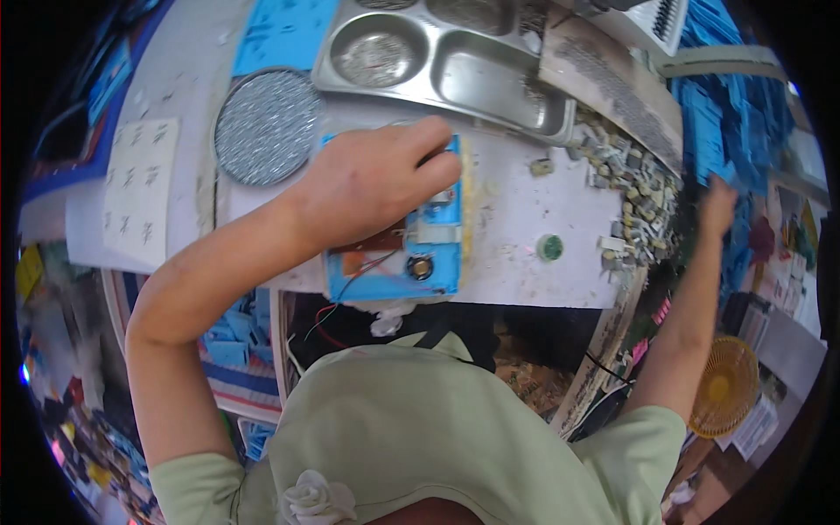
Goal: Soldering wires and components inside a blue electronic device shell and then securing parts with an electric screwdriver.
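On the table in front of me lies a blue plastic housing [348,284] with thin wires, a brown board and a small round metal part [420,267] inside it. My left hand [381,179] is over its upper part, fingers curled closed; the hand itself hides what they hold, if anything. Far out to the right, my right hand [717,208] reaches to a heap of blue plastic pieces [704,131]. Its fingertips are at the heap's lower edge, small and blurred, so their grip is unclear.
A round tin of small silvery pieces [267,127] stands left of the housing, below a steel compartment tray [446,74]. Many small metal parts [643,197] are heaped by the table's right edge. Nearby are a green round piece [549,248], a paper sheet [140,192] and a yellow basket [724,385].
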Demonstrator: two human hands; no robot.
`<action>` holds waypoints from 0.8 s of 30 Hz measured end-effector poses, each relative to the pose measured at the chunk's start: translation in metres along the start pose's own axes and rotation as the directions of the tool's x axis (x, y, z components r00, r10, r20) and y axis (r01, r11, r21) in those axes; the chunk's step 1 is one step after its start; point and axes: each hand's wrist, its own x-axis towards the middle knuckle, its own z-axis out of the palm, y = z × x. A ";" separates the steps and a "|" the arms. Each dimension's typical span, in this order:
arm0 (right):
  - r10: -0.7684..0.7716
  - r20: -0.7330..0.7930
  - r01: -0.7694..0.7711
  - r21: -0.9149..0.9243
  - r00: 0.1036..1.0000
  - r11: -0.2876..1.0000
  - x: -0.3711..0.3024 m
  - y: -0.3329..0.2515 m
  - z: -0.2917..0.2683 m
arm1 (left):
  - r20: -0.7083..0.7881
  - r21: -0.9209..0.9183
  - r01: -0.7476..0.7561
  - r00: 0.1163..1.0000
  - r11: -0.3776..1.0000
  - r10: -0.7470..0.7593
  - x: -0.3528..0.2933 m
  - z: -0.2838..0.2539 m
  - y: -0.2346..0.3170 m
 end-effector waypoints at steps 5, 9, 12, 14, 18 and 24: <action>0.164 -0.164 -0.110 0.298 0.973 0.948 0.067 0.156 -0.070 | -0.104 -0.031 -0.051 0.993 0.998 0.048 0.003 0.008 -0.004; 0.166 -0.109 -0.081 0.542 0.980 0.837 0.020 0.097 -0.224 | -0.188 -0.084 0.010 0.982 0.996 -0.026 -0.007 -0.011 -0.001; -0.128 -0.130 0.182 0.710 0.983 0.681 -0.055 0.002 -0.296 | -0.423 -0.086 -0.030 0.906 0.996 -0.009 -0.002 -0.032 0.006; -0.231 -0.066 0.166 0.881 0.971 0.442 -0.095 -0.117 -0.330 | -0.552 -0.023 -0.073 0.832 0.997 0.048 0.001 -0.048 0.017; -0.491 -0.208 0.330 0.927 0.846 0.176 -0.095 -0.219 -0.351 | -0.257 -0.433 0.079 0.944 0.898 -0.207 0.010 -0.084 0.033; -0.306 -0.279 0.221 0.952 0.910 -0.212 -0.114 -0.278 -0.295 | -0.186 -0.927 0.127 0.658 0.352 -0.729 -0.031 -0.076 0.022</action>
